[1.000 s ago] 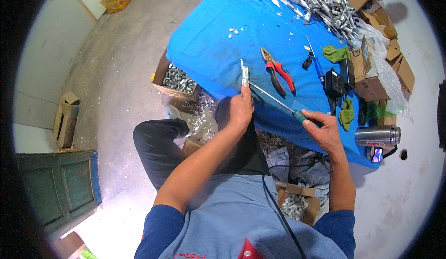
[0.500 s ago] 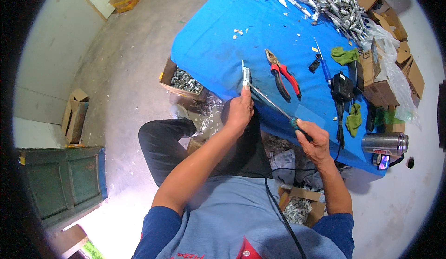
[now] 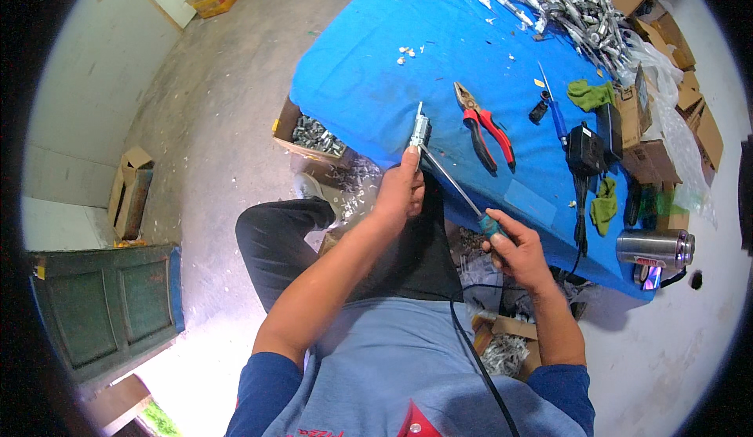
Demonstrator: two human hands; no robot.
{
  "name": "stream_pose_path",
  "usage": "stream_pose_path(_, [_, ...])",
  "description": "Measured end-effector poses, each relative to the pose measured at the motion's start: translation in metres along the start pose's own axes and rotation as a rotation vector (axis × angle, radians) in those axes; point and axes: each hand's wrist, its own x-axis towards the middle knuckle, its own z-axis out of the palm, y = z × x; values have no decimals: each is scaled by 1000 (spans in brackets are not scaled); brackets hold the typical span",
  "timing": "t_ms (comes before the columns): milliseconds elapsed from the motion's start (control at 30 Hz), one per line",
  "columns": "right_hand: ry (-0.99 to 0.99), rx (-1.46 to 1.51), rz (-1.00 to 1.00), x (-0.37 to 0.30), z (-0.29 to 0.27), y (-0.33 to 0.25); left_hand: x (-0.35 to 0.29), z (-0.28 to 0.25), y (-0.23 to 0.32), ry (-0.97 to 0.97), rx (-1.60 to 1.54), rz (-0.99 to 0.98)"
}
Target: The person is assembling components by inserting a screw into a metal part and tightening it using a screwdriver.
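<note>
My left hand (image 3: 401, 190) is closed on a small silver-and-white metal part (image 3: 420, 131), held up at the table's near edge with a thin tip pointing away from me. In my right hand (image 3: 518, 250) is a screwdriver (image 3: 457, 183) with a green-blue handle, gripped with the thumb along it. The long shaft runs up and to the left, and its end meets the part just above my left thumb. What my left fingers cover of the part is hidden. Beyond the shaft, red-and-black pliers (image 3: 486, 129) lie on the blue cloth (image 3: 353, 68).
At the far right a heap of silver-white parts (image 3: 565, 5) covers the cloth. A blue screwdriver (image 3: 557, 111), black adapter (image 3: 584, 148), green rags (image 3: 604, 205) and steel flask (image 3: 655, 249) line the right side. A box of metal pieces (image 3: 314, 135) stands left of the table.
My right hand has moved left and slightly down, turning the screwdriver to a steeper angle. The part in my left hand now leans a little to the right.
</note>
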Motion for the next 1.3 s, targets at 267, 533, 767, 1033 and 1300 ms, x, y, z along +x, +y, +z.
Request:
stream_pose_path(267, [296,-676,-610,5,33,26,-1,5,1,45,59,45])
stream_pose_path(533, [179,-299,-401,5,20,19,-4,4,13,37,77,3])
stream_pose_path(767, [60,191,-39,-2,28,11,1,-12,17,-102,-115,-101])
stream_pose_path(1033, [200,-176,-275,1,39,22,2,-2,17,-58,-232,-62])
stream_pose_path(1300, [76,251,-25,-2,36,7,4,1,14,-63,-252,-43])
